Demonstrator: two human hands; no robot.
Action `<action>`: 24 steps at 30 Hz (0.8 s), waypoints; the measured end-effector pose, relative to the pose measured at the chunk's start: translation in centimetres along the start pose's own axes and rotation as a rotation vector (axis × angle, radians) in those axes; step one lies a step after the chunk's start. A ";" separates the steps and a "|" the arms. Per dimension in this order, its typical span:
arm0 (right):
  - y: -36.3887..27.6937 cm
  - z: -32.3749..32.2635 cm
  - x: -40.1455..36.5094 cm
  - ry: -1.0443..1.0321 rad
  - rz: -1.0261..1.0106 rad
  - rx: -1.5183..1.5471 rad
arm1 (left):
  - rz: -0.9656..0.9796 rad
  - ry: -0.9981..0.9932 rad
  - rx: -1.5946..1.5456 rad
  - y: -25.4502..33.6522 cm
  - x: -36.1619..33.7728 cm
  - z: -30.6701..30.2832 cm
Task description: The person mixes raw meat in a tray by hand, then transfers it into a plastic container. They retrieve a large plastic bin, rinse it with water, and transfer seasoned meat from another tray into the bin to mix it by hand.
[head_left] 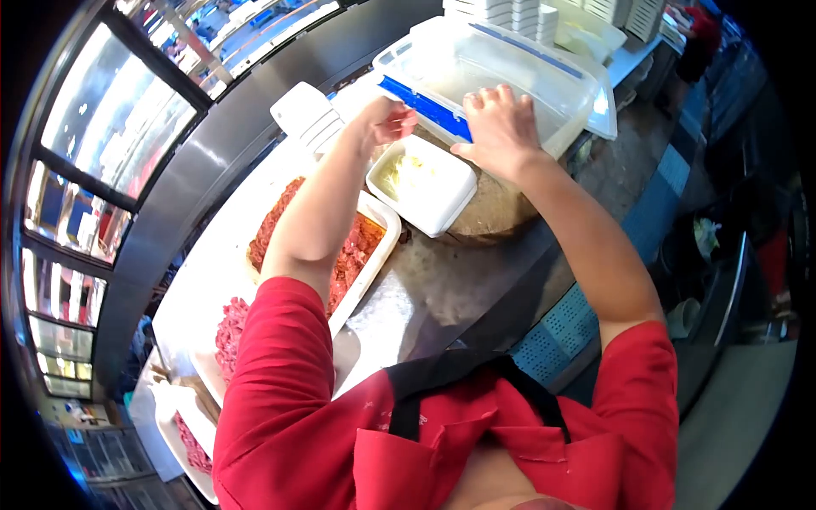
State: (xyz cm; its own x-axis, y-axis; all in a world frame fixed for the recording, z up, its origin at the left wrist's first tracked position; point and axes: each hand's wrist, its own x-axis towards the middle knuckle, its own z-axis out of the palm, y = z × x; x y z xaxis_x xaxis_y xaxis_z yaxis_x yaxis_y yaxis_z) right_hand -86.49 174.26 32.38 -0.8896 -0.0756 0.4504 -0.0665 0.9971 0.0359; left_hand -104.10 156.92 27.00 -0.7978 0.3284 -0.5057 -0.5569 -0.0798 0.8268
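A large clear plastic bin (565,89) with a blue latch strip (425,108) along its near side stands in front of me. My left hand (387,121) is by the strip's left part, fingers loosely bent and apart; no held thing shows. My right hand (501,127) reaches over the bin's near rim at the strip's right end, fingers spread and thumb apart. Just below the hands, a white square tub (446,204) holds a little pale yellow shredded food (410,176). It rests at the edge of a round wooden chopping block (497,208).
Left of the tub, a white tray (387,223) holds red minced meat (353,259), partly behind my left arm. More meat (229,327) lies farther left. White stacked containers (308,119) stand near the window. Another person (701,34) is at the far right.
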 end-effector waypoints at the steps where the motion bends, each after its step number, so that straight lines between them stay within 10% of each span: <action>1: -0.5 1.3 1.3 -0.060 -0.024 -0.075 | 0.016 -0.038 -0.091 -0.4 0.7 0.4; 10: -1.4 1.0 9.3 -0.461 0.042 0.061 | 0.430 -0.170 -0.061 1.6 -3.3 1.7; 13: 1.2 3.0 10.5 -0.343 -0.003 0.089 | 0.448 0.243 0.287 1.4 -0.5 0.4; 20: 2.8 1.2 10.8 -0.264 -0.054 0.219 | 0.336 -0.125 -0.191 0.3 1.3 2.1; 24: 1.9 0.4 9.6 -0.236 -0.083 0.165 | 0.362 0.032 -0.232 1.7 -0.4 4.3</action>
State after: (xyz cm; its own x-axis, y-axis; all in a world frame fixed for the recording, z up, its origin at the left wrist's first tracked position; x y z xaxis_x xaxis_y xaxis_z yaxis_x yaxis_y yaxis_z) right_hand -95.33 175.45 36.40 -0.9573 -0.1733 0.2315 -0.1985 0.9759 -0.0902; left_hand -103.70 160.70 29.67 -0.9559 0.2118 -0.2035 -0.2742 -0.3948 0.8769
